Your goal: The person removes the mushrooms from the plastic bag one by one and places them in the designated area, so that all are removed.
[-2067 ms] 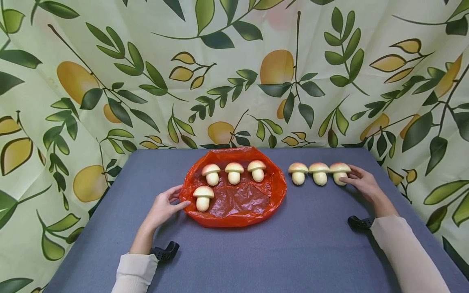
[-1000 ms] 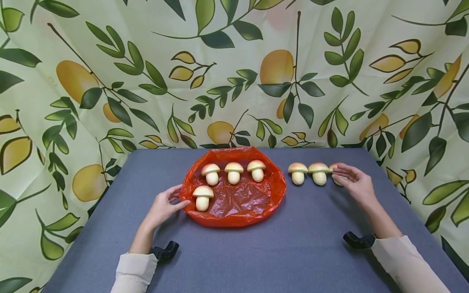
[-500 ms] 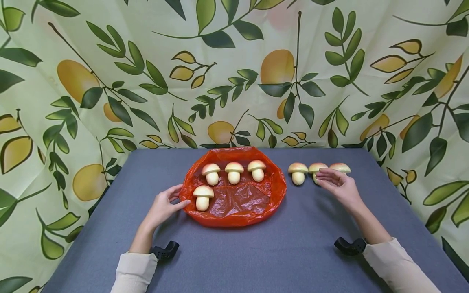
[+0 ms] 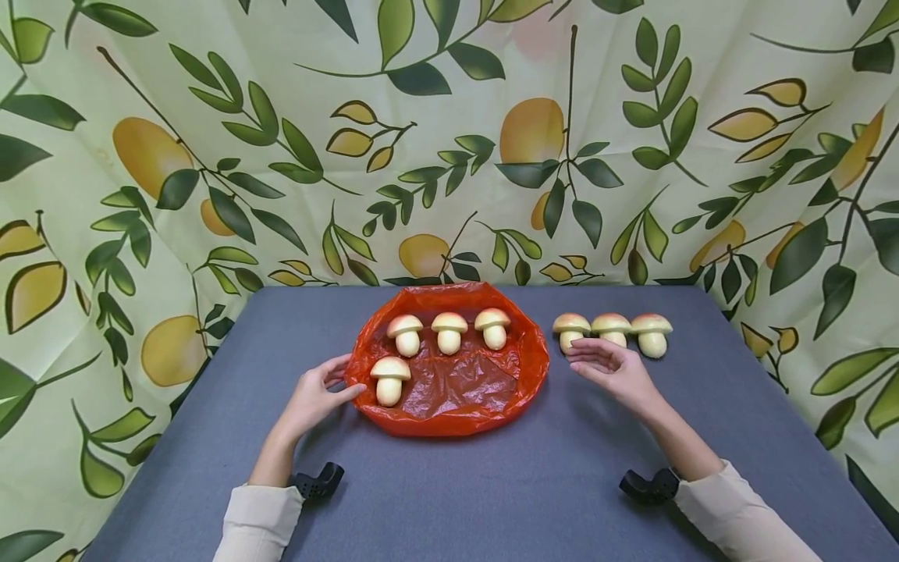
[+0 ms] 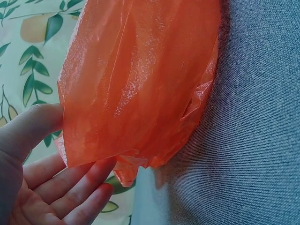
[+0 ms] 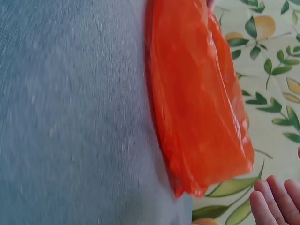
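Observation:
A red plastic bag [image 4: 449,425] lies with its mouth spread wide, several toy mushrooms inside; a single mushroom [image 4: 389,381] sits at its front left. My left hand [image 4: 316,398] holds the bag's left rim, thumb over the edge and fingers on the outer side; the left wrist view shows those fingers [image 5: 75,187] against the plastic bag [image 5: 140,93]. My right hand [image 4: 611,371], holding nothing, hovers right of the bag with fingers loosely extended. It partly covers a row of three toy mushrooms: left [image 4: 571,324], middle [image 4: 611,324] and right [image 4: 652,336].
A blue-grey cloth [image 4: 449,499] covers the table. Behind it hangs a leaf-and-fruit patterned curtain [image 4: 449,156]. Black wrist devices sit on both arms, at the left wrist [image 4: 319,482] and the right wrist [image 4: 649,487].
My right hand has left the rightmost mushroom and moved left across the row, to in front of the left one. The left hand, bag and mushrooms have not moved.

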Demonstrator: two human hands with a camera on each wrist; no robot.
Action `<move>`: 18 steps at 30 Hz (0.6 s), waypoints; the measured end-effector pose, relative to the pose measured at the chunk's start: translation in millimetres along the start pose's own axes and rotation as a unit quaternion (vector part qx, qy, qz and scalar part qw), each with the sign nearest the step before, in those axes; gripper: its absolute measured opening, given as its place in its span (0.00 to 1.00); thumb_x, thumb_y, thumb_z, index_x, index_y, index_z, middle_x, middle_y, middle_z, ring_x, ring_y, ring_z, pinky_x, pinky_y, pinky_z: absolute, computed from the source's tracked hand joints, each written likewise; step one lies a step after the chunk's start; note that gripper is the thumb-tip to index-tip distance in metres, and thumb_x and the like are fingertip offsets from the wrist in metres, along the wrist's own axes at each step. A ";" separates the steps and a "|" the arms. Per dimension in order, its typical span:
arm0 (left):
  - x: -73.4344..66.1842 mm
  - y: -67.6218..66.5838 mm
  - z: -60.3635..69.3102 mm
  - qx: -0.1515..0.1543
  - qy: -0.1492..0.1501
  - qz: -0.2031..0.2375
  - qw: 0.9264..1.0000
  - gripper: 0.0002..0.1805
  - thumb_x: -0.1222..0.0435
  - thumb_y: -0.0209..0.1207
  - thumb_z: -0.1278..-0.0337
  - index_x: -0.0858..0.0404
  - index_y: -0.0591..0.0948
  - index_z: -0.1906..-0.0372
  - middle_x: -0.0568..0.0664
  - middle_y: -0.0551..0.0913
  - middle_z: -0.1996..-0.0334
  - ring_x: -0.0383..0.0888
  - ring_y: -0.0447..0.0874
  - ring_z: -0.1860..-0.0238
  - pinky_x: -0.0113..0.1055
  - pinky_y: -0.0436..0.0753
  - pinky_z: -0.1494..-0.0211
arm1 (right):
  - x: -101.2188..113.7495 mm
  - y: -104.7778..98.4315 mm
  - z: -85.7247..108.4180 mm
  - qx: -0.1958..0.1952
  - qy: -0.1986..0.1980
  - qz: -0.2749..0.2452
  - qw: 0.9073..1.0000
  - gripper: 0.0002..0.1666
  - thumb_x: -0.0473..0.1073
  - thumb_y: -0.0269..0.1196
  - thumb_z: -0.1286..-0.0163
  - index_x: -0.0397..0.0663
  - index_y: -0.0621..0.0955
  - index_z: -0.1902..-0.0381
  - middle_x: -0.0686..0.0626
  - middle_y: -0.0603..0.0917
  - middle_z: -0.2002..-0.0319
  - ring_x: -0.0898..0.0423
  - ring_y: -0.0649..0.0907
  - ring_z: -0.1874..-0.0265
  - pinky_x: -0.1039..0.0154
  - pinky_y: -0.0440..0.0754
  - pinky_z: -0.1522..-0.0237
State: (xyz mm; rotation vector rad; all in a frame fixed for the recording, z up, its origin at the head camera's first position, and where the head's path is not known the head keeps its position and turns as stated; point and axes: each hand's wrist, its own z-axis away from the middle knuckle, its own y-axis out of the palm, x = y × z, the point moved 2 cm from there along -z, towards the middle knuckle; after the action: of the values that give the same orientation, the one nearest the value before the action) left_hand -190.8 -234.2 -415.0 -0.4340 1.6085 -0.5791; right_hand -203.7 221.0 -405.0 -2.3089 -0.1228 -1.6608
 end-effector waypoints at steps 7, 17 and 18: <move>0.2 -0.2 -1.1 -0.001 0.000 0.001 1.000 0.33 0.62 0.67 0.45 0.72 0.71 0.36 0.67 0.78 0.41 0.60 0.80 0.43 0.52 0.78 0.36 | 1.3 16.7 -1.5 0.026 -0.004 0.005 1.000 0.19 0.28 0.61 0.36 0.24 0.74 0.49 0.66 0.86 0.57 0.72 0.86 0.58 0.78 0.84 0.55; 0.2 -0.5 -1.0 -0.004 0.002 0.005 1.000 0.32 0.62 0.66 0.45 0.71 0.71 0.36 0.67 0.79 0.43 0.59 0.80 0.43 0.52 0.78 0.36 | 1.4 43.8 -2.3 0.066 -0.009 0.000 0.998 0.23 0.28 0.62 0.37 0.15 0.71 0.48 0.66 0.85 0.56 0.70 0.85 0.56 0.78 0.83 0.54; 0.1 -0.5 -1.0 -0.004 0.004 0.006 1.000 0.32 0.63 0.66 0.45 0.72 0.71 0.36 0.67 0.80 0.43 0.59 0.81 0.43 0.52 0.79 0.37 | 1.4 46.4 -2.3 0.071 -0.013 -0.002 0.997 0.23 0.28 0.62 0.37 0.14 0.71 0.48 0.66 0.85 0.57 0.70 0.85 0.56 0.78 0.83 0.54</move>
State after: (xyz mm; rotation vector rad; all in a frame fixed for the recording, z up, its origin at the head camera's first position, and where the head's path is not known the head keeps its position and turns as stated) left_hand -191.9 -234.6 -414.7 -0.4284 1.6206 -0.5655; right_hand -194.4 176.0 -411.7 -2.2254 -0.2432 -1.5706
